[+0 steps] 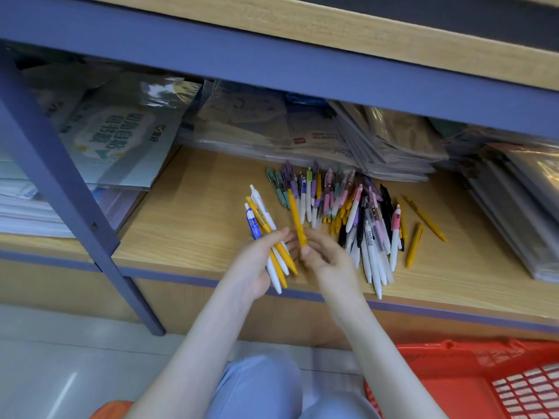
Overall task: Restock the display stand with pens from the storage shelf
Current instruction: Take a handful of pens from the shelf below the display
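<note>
left hand [257,267]: fingers curled round a fanned bundle of pens [263,220], slim cylindrical barrels in smooth yellow and white plastic, one with a blue label. right hand [326,258]: thumb and fingertips pinch a single yellow pen [295,213] near its lower end, just beside the bundle. behind the right hand, a loose pile of pens [354,213] in white, yellow, black, pink, purple and green lies fanned on the storage shelf board [193,213], a pale wood-grain laminate. two stray yellow pens [413,244] lie apart at the pile's right. glossy plastic-wrapped flat packs [390,140] are stacked along the back of the shelf. frame [57,164]: matte blue-grey metal. lower right: red plastic basket [453,358] with lattice walls; contents cannot be determined.
</note>
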`<state>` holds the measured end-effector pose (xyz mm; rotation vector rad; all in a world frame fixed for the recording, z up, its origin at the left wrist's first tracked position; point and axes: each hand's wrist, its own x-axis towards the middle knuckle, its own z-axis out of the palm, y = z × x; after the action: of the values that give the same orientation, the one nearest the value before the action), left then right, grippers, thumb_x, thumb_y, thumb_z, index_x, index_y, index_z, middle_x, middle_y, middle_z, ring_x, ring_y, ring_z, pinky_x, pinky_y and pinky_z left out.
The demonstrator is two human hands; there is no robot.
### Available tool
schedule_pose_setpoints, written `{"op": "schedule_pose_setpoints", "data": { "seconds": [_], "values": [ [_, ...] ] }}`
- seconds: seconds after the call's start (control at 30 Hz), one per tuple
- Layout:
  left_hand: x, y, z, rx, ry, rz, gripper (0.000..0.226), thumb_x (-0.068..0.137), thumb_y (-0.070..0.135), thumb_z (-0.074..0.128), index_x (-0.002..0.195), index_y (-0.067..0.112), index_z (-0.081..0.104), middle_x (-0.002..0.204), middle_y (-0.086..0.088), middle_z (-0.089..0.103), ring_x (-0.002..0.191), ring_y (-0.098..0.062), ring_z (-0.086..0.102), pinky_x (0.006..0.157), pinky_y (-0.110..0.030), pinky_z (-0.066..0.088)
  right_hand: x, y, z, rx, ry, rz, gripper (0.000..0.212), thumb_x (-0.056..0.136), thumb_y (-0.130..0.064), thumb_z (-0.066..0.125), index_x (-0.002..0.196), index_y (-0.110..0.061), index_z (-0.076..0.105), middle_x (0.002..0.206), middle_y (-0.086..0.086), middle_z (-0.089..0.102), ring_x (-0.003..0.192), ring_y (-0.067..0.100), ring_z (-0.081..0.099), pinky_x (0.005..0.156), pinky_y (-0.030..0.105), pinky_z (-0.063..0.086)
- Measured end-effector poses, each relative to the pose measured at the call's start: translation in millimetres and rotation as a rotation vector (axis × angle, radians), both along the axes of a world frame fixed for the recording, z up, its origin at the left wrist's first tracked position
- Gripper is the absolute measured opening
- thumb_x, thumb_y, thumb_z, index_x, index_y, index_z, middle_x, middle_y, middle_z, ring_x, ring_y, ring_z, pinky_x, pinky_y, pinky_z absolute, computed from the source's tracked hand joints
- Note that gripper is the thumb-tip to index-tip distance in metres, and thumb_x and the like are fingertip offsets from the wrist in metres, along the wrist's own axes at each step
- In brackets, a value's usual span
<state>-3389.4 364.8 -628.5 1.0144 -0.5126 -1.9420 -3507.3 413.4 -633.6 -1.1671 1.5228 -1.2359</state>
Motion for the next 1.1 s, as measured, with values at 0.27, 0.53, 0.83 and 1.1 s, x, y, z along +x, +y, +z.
{"op": "schedule_pose_setpoints", "data": {
  "seconds": [0.27, 0.53, 0.83, 1.1],
  "values": [
    [11, -9, 5, -0.056, -0.027, 0.047, 0.004, 0.089, 0.004, 0.063, 0.087, 0.005, 0.067, 0.077, -0.007, 0.072, 0.069, -0.018, 0.071, 0.061, -0.032, 0.056, 9, -13, 4, -0.117, 0.331, 0.214, 0.034, 0.092, -0.006, 0.056, 0.123, -0.019, 0.061, 0.111, -0.009, 0.055, 0.088, -0.019, 0.047, 0.084, 0.003, 0.037],
    [-8, 5, 2, -0.019, 0.004, -0.054, 0.012, 0.088, 0.000, 0.061, 0.100, 0.001, 0.063, 0.093, -0.014, 0.073, 0.082, -0.022, 0.073, 0.073, -0.034, 0.058, -44, 12, 9, -0.161, 0.600, -0.182, 0.025, 0.092, -0.013, 0.057, 0.116, -0.018, 0.059, 0.099, -0.003, 0.054, 0.085, 0.002, 0.051, 0.068, 0.005, 0.036],
    [-50, 25, 4, -0.029, -0.043, -0.199, 0.017, 0.090, 0.008, 0.062, 0.104, -0.003, 0.063, 0.083, -0.014, 0.073, 0.074, -0.021, 0.072, 0.069, -0.033, 0.060, -105, 27, 0, 0.303, 0.686, -0.238, 0.031, 0.089, -0.037, 0.061, 0.100, -0.010, 0.050, 0.091, 0.005, 0.056, 0.082, 0.023, 0.054, 0.055, 0.027, 0.035],
    [-64, 32, 3, -0.017, -0.087, -0.182, 0.019, 0.090, 0.003, 0.062, 0.105, -0.007, 0.062, 0.087, -0.018, 0.072, 0.075, -0.023, 0.072, 0.071, -0.033, 0.060, -111, 21, 14, 0.423, 0.572, -0.127, 0.030, 0.095, -0.031, 0.052, 0.072, -0.012, 0.045, 0.062, 0.001, 0.043, 0.054, 0.016, 0.042, 0.049, 0.028, 0.031]
  ]
}}
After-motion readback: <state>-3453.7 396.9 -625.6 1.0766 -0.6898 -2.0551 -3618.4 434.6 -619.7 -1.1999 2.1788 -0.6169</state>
